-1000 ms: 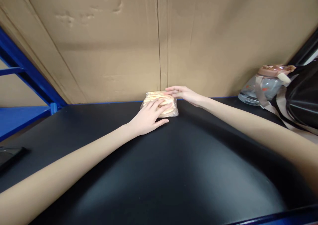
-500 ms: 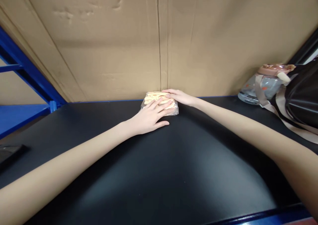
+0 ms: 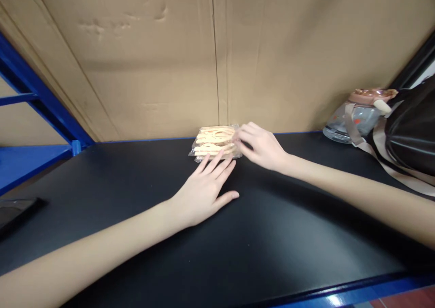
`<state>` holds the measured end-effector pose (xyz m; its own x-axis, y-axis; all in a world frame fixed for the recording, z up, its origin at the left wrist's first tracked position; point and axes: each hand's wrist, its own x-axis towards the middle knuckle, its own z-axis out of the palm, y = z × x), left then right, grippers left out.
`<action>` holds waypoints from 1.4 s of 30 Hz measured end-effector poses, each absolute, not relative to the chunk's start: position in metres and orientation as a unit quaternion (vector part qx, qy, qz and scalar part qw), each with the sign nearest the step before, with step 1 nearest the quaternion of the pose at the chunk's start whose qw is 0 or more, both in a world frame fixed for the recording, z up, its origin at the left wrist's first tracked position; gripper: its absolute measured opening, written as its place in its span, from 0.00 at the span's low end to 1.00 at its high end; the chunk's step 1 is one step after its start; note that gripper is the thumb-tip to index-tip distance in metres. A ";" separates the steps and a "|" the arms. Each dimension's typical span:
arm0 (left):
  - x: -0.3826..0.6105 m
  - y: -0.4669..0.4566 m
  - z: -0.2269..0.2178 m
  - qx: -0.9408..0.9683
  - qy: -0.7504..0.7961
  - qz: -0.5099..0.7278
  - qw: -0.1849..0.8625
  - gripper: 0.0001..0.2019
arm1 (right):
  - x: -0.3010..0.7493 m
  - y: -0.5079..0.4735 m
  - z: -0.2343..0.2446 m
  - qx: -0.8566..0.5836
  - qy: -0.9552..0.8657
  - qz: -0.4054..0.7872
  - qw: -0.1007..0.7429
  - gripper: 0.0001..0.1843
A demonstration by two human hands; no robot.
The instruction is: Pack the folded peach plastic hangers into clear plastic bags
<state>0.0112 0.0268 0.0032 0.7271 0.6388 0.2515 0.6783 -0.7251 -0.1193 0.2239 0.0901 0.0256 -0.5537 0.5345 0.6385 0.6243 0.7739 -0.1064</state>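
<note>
Clear plastic packets of pale yellow, stick-like pieces with looped shapes lie at the back of the black tabletop, close to the cardboard wall. What the pieces are, I cannot make out. My left hand is open and flat, its fingers spread and its fingertips over the front edge of the packets; the thumb points right. At the packets' right end is my right hand, fingers curved and thumb apart. Its fingertips are slightly blurred and overlap the plastic; whether they touch it is unclear.
Behind stands a cardboard wall. A blue metal frame rises at the left. On the right sit a clear bottle with a pink lid and strap, and a dark bag. A dark flat object lies at the left edge.
Both hands have come back toward me from on top of the packets, uncovering more of them. My right hand has shifted right and curled its fingers.
</note>
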 end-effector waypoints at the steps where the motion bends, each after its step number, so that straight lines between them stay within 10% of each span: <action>1: 0.009 0.019 0.001 -0.924 -0.362 -0.085 0.086 0.35 | 0.228 0.076 0.021 -0.313 -0.895 -0.112 0.298 0.15; 13: -0.016 0.012 0.003 -0.927 -0.371 -0.051 0.011 0.31 | 0.247 0.034 -0.014 -0.359 -0.922 -0.040 0.140 0.27; 42: -0.009 0.009 0.004 -0.912 -0.402 -0.073 -0.028 0.30 | 0.247 0.032 -0.015 -0.352 -0.926 -0.056 0.123 0.28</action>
<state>-0.0091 0.0088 0.0039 0.6655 0.7382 0.1104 0.7300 -0.6745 0.1099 0.2469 0.0325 -0.0152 -0.7227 0.6374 0.2672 0.6652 0.7465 0.0183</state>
